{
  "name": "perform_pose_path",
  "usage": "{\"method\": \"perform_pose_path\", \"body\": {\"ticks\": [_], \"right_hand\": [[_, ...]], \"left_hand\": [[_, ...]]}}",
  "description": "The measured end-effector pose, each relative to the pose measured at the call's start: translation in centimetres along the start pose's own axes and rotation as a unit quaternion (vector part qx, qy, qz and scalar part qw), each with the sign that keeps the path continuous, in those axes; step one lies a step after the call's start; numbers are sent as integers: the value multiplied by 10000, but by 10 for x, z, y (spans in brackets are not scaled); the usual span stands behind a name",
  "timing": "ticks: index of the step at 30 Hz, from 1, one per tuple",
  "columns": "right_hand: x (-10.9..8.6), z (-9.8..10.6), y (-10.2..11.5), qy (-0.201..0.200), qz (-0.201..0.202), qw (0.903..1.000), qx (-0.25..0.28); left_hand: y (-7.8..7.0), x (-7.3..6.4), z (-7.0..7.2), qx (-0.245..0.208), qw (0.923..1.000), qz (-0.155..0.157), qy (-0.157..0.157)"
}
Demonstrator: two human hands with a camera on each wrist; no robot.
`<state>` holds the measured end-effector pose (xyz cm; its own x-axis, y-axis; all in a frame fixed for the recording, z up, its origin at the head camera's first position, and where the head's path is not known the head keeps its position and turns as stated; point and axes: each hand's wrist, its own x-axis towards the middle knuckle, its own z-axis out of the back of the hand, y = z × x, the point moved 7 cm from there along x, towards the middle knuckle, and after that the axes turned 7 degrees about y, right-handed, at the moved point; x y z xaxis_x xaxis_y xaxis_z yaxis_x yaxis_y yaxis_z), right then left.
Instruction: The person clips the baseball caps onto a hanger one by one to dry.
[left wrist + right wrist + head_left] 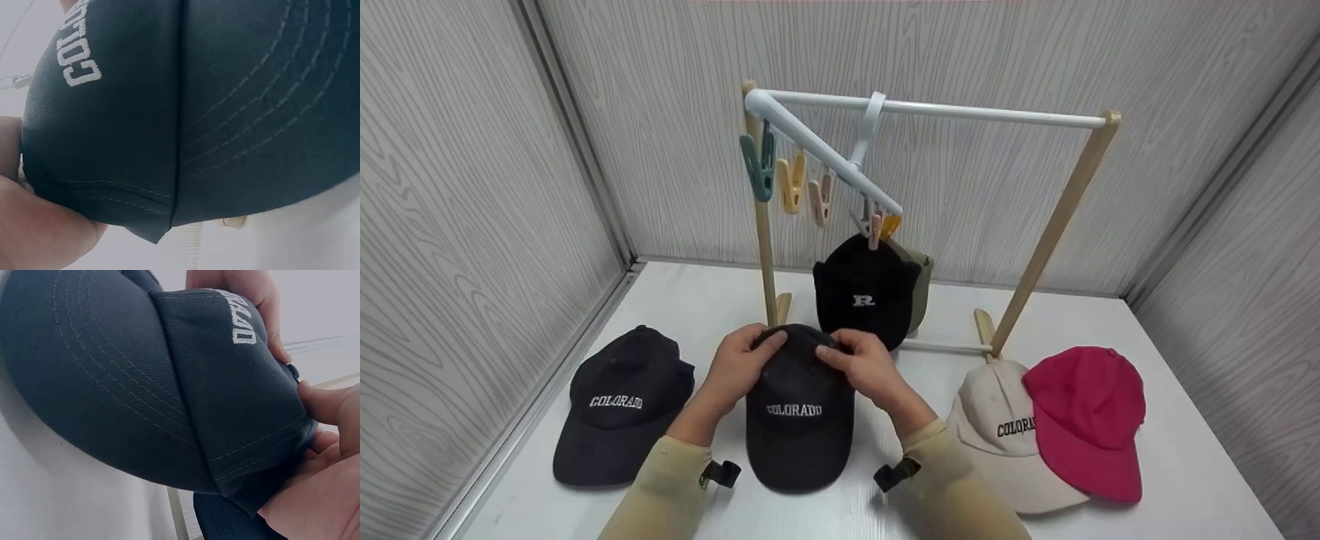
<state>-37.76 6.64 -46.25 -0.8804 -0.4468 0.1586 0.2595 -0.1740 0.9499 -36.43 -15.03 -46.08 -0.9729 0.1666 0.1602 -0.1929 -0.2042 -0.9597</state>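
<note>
A dark baseball cap with white COLORADO lettering hangs brim-down between my two hands. My left hand pinches the left side of its crown, thumb in front. On the crown's other side, my right hand grips it the same way, and the right wrist view shows that thumb pressed on the cloth near the top button. Just behind stands a drying rack with a white clip hanger. A black cap with an R hangs from its near clips, an olive cap behind it.
Another dark COLORADO cap lies at the left of the white table. At the right a magenta cap overlaps a cream cap. Green, yellow and pink clothespins dangle from the hanger. Wooden posts hold the rail.
</note>
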Motion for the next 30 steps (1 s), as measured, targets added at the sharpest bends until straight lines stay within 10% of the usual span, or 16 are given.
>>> {"method": "perform_pose_path", "body": {"ticks": [30], "right_hand": [[0, 22, 5, 401, 116, 9748, 2193]], "left_hand": [[-28, 16, -24, -1084, 9919, -326, 570]]}}
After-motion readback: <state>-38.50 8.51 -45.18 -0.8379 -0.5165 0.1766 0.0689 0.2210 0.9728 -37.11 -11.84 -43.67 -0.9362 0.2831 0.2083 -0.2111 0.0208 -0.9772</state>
